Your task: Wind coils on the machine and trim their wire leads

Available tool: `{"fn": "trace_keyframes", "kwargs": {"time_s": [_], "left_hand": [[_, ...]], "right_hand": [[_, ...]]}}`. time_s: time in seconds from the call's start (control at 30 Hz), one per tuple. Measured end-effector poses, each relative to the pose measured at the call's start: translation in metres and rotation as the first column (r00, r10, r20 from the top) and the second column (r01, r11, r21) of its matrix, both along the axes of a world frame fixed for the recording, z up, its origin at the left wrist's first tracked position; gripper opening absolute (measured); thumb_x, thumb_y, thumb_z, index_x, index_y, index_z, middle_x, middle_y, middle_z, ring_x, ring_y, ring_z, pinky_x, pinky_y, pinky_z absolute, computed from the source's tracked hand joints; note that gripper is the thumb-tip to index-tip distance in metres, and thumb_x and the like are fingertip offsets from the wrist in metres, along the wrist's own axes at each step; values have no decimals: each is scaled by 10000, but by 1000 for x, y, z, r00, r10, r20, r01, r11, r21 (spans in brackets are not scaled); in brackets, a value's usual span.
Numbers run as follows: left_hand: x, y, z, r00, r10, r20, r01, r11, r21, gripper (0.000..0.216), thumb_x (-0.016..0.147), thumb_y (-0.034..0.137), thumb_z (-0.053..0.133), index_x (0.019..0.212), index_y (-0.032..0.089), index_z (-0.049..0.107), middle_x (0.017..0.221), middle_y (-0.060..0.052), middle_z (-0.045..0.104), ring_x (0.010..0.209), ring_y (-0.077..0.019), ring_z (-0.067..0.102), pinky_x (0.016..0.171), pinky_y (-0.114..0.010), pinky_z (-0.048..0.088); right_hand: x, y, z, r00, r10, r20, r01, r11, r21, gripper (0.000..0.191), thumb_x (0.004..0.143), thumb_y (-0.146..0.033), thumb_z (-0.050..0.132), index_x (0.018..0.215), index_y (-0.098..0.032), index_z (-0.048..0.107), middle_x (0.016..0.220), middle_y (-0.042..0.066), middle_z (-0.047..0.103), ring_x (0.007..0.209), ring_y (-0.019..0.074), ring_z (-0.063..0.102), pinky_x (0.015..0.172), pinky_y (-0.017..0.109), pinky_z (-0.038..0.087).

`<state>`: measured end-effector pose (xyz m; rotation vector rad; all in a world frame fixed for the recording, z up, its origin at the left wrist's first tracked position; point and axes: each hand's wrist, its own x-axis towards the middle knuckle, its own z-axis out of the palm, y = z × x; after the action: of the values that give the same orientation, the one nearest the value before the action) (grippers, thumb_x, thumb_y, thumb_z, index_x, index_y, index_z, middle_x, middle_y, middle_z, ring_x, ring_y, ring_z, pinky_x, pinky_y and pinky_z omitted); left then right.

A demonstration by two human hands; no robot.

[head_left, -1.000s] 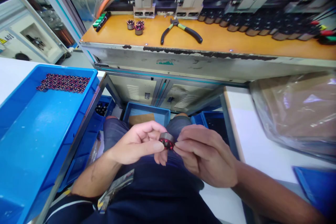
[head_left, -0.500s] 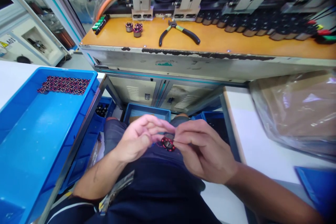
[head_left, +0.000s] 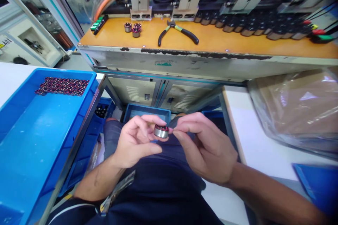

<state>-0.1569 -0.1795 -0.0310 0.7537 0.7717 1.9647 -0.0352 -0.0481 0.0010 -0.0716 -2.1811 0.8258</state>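
A small motor stator [head_left: 161, 132], a silvery ring with red and black windings on top, is held over my lap. The fingers of my left hand [head_left: 137, 140] are around its far and lower sides, while the thumb stands apart in front. On its right, my right hand [head_left: 206, 147] pinches thumb to forefinger at what looks like the stator's thin reddish lead wires. The wire ends are hidden by the fingertips.
At left, a blue tray [head_left: 34, 130] holds rows of similar stators [head_left: 63, 86]. Cutting pliers [head_left: 177, 32], a few stators [head_left: 135, 31] and several dark cylinders [head_left: 248, 30] sit on the orange bench [head_left: 111, 42]. A plastic-wrapped carton [head_left: 293, 109] stands at right.
The stator has turned from showing its open ring face to standing with its metal side toward me. It has moved slightly up and left, into my left fingers. My right hand has stayed pinched.
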Motion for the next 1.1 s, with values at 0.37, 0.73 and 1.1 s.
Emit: {"fn": "trace_keyframes", "kwargs": {"time_s": [0.37,0.73,1.1], "left_hand": [[-6,2,-7,910,-402,103,415,886,-209,330,866,425,707,994,147,583,773,-50,722,703,-168,739,634,-243,587],[2,4,-3,934,216,-286,-208,976,57,284,730,57,810,800,158,554,1019,-24,721,798,-108,735,725,-203,613],[-6,4,-15,908,240,-345,-238,970,48,335,742,69,807,1013,241,709,1172,-36,719,1010,-187,744,889,-303,624]], "right_hand": [[5,11,2,983,182,7,-181,979,96,94,902,-83,582,902,-176,588,831,38,630,707,119,660,632,218,564],[1,-2,-1,1000,26,-4,-26,1000,-3,91,886,-73,608,865,-161,607,801,43,639,719,112,631,659,213,541],[-3,-24,-1,983,174,63,-58,615,-787,185,882,-190,640,699,-172,614,709,-3,588,656,92,555,594,193,473]]}}
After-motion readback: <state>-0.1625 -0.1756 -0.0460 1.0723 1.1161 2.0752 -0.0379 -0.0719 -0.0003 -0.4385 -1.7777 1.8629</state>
